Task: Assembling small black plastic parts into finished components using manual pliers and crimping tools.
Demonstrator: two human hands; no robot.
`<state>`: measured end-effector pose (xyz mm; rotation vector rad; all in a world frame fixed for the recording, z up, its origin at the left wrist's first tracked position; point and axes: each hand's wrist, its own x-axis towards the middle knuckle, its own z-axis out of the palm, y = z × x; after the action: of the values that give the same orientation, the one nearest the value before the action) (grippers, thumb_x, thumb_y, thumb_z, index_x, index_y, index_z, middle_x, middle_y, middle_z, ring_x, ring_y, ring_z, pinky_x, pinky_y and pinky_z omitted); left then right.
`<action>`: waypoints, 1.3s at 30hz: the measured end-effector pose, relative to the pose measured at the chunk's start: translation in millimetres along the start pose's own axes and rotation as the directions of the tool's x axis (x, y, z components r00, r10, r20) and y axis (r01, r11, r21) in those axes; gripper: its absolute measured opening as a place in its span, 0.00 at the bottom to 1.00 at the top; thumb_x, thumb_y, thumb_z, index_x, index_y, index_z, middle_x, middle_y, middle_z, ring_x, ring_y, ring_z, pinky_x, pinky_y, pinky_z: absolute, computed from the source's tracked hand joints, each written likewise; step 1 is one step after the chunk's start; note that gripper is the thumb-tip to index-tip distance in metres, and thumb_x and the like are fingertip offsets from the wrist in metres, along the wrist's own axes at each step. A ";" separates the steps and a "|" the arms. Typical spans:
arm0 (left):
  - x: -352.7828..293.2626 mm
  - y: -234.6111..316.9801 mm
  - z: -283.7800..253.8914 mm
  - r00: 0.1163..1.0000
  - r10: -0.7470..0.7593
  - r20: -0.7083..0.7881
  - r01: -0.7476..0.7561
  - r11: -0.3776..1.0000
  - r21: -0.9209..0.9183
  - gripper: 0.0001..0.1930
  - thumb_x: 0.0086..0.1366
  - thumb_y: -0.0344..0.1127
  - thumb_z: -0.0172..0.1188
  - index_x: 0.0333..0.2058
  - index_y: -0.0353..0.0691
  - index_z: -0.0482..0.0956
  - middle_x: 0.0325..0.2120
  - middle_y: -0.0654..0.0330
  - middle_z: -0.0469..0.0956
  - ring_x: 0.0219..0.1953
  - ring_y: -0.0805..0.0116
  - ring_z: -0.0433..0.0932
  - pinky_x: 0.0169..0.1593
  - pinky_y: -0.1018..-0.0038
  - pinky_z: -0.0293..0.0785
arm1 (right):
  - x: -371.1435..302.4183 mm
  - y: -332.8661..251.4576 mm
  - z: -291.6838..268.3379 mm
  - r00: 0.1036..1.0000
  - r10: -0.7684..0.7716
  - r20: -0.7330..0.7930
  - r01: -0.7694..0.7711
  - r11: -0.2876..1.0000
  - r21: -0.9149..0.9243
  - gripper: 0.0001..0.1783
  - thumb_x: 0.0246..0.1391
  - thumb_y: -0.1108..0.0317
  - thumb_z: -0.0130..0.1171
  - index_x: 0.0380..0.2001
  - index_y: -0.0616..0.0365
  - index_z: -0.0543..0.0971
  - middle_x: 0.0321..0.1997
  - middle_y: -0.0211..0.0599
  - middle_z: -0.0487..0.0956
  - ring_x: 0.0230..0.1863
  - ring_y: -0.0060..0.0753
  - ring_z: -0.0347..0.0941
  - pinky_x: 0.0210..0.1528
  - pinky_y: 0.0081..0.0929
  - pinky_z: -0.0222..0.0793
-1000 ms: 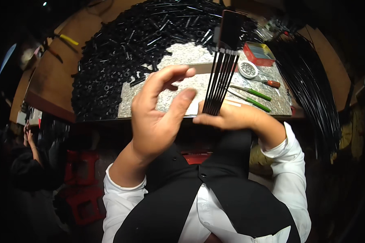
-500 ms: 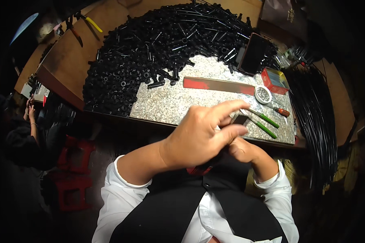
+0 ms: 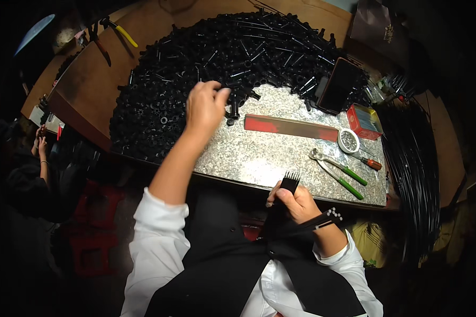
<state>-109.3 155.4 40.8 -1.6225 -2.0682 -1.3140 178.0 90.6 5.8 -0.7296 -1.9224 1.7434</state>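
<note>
Left hand point(image 3: 206, 108) is hovering over or resting on the near edge of a broad heap of black tubular parts point(image 3: 158, 100), back of the hand up, thumb and forefinger tips drawing close together; whether the fingers are pinching a part, I cannot tell; right hand point(image 3: 297, 203) is gripping a bundle of thin black rods point(image 3: 290, 184) just off the worktop's near edge, thumb pressing across it, a row of fine pale-tipped ends pointing up and away from the body; more dark rods with round grey ends point(image 3: 335, 214) are showing across the right wrist; a flat red-and-brown bar point(image 3: 291, 127) is lying crosswise on the speckled worktop point(image 3: 243, 158), its left end near the heap, its right end just beside a white round dish point(image 3: 350, 151) holding small metal bits; green-handled pliers point(image 3: 350, 188) are lying nearer the body, handles toward the right; an orange-handled screwdriver point(image 3: 374, 164) is sitting between dish and right edge; a red box point(image 3: 358, 124) and a dark phone point(image 3: 341, 87) are standing farther back; long black rods point(image 3: 412, 179) are draping down at the right; yellow-handled pliers point(image 3: 125, 36) are hanging at the upper left.
</note>
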 end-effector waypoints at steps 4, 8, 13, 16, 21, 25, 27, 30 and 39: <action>27.0 -53.5 25.8 0.983 -0.163 0.089 0.124 0.932 0.341 0.11 0.57 0.36 0.62 0.36 0.37 0.81 0.36 0.50 0.76 0.45 0.50 0.73 0.49 0.62 0.71 | 2.4 -4.6 1.9 1.000 0.018 0.023 -0.018 1.000 0.011 0.16 0.65 0.61 0.44 0.32 0.64 0.74 0.30 0.35 0.76 0.34 0.26 0.72 0.41 0.25 0.68; 37.2 -58.3 35.5 0.959 -0.198 0.204 0.112 0.922 0.372 0.11 0.56 0.36 0.63 0.37 0.39 0.81 0.38 0.51 0.77 0.45 0.51 0.74 0.49 0.62 0.72 | 1.2 -2.3 -0.4 1.000 0.013 0.012 -0.013 1.000 0.018 0.16 0.65 0.61 0.44 0.32 0.64 0.73 0.30 0.35 0.76 0.34 0.27 0.72 0.41 0.25 0.68; 38.0 -56.6 31.6 0.978 -0.155 0.137 0.103 0.940 0.326 0.11 0.56 0.37 0.62 0.37 0.40 0.81 0.34 0.50 0.79 0.41 0.50 0.76 0.45 0.61 0.73 | 1.9 1.0 0.0 1.000 0.005 -0.012 -0.004 0.998 0.062 0.16 0.65 0.62 0.44 0.32 0.64 0.74 0.30 0.35 0.76 0.33 0.26 0.72 0.40 0.25 0.68; 32.3 -46.0 23.3 0.995 -0.094 -0.029 0.096 0.990 0.105 0.10 0.58 0.35 0.59 0.36 0.38 0.80 0.29 0.50 0.80 0.33 0.53 0.79 0.39 0.64 0.75 | 0.8 3.4 4.4 0.992 0.037 -0.123 -0.029 0.997 0.069 0.16 0.64 0.65 0.46 0.30 0.66 0.76 0.27 0.35 0.78 0.31 0.24 0.73 0.37 0.23 0.69; -12.7 10.7 -0.7 0.976 -0.159 0.147 0.216 0.718 -0.662 0.10 0.65 0.28 0.50 0.41 0.28 0.75 0.30 0.58 0.80 0.32 0.74 0.78 0.36 0.81 0.73 | -0.6 10.3 7.7 0.948 0.051 -0.315 -0.004 0.989 0.146 0.11 0.61 0.67 0.52 0.31 0.65 0.76 0.26 0.35 0.79 0.28 0.22 0.74 0.33 0.20 0.70; -68.4 48.9 -3.1 0.872 -0.211 0.442 0.489 0.335 -0.805 0.09 0.67 0.28 0.46 0.41 0.33 0.74 0.24 0.63 0.73 0.26 0.76 0.73 0.30 0.82 0.72 | -1.9 14.7 7.6 0.931 0.077 -0.356 -0.007 0.981 0.193 0.11 0.59 0.66 0.56 0.31 0.64 0.77 0.26 0.32 0.80 0.29 0.19 0.74 0.33 0.19 0.70; -91.9 63.5 -9.0 0.800 -0.147 0.581 0.594 0.321 -0.738 0.09 0.69 0.35 0.47 0.39 0.36 0.73 0.21 0.66 0.68 0.20 0.80 0.66 0.25 0.84 0.65 | -1.7 10.1 10.0 0.933 0.074 -0.353 -0.012 0.984 0.176 0.11 0.59 0.66 0.56 0.31 0.64 0.77 0.26 0.33 0.80 0.29 0.19 0.74 0.33 0.19 0.70; -116.2 81.1 -5.8 0.848 -0.032 0.530 0.486 0.450 -0.750 0.12 0.67 0.41 0.54 0.38 0.37 0.73 0.22 0.68 0.70 0.23 0.82 0.66 0.29 0.84 0.64 | -1.6 9.0 10.8 0.941 0.070 -0.332 -0.029 0.992 0.127 0.10 0.59 0.66 0.56 0.31 0.64 0.77 0.26 0.33 0.80 0.29 0.19 0.74 0.33 0.19 0.70; -126.8 94.2 -15.6 0.794 -0.091 0.601 0.597 0.304 -0.742 0.09 0.64 0.37 0.59 0.35 0.36 0.74 0.23 0.71 0.70 0.25 0.87 0.63 0.29 0.87 0.60 | -3.0 8.3 10.9 0.943 0.039 -0.332 -0.001 0.993 0.114 0.10 0.58 0.67 0.56 0.33 0.64 0.77 0.26 0.31 0.80 0.28 0.18 0.74 0.33 0.18 0.69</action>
<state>13.9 57.9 18.2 -2.0262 -2.1041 -2.9465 174.1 80.9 -3.6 -0.9383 -1.5817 1.6043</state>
